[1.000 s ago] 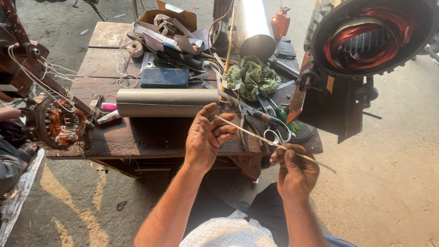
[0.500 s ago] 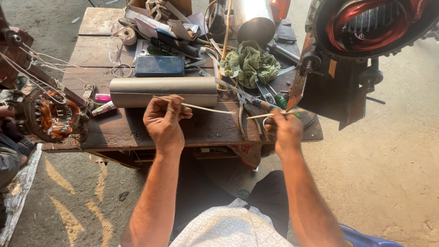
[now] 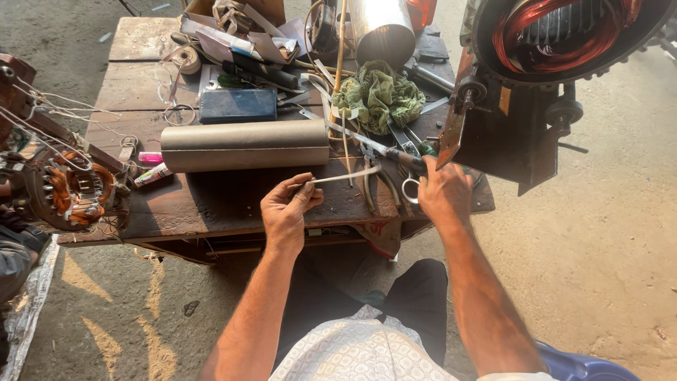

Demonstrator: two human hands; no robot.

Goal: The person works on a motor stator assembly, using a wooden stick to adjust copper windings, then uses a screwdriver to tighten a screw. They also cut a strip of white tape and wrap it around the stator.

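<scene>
A thin pale strip (image 3: 337,178) lies nearly level above the front edge of the wooden tabletop (image 3: 226,201), its near end pinched between the thumb and fingertips of the left hand (image 3: 288,210), which is curled closed around it. The strip's far end points toward a pair of scissors (image 3: 395,159) lying on the tabletop. The right hand (image 3: 443,194) rests at the tabletop's right front corner, fingers folded down over the scissors' handles beside a metal ring handle (image 3: 411,189); whether it actually grips them I cannot tell.

Just behind the strip lies a long grey-brown tube (image 3: 245,144) on its side, across the tabletop. Behind the tube sits a dark blue flat case (image 3: 238,105), and to its right a crumpled green cloth (image 3: 379,97) among scattered tools. A shiny metal cylinder (image 3: 381,28) stands at the back. To the right, just off the tabletop, a large motor housing with copper windings (image 3: 557,35) sits on a dark stand. At the left edge, a smaller wound stator (image 3: 70,187) with loose wires rests beside the tabletop.
</scene>
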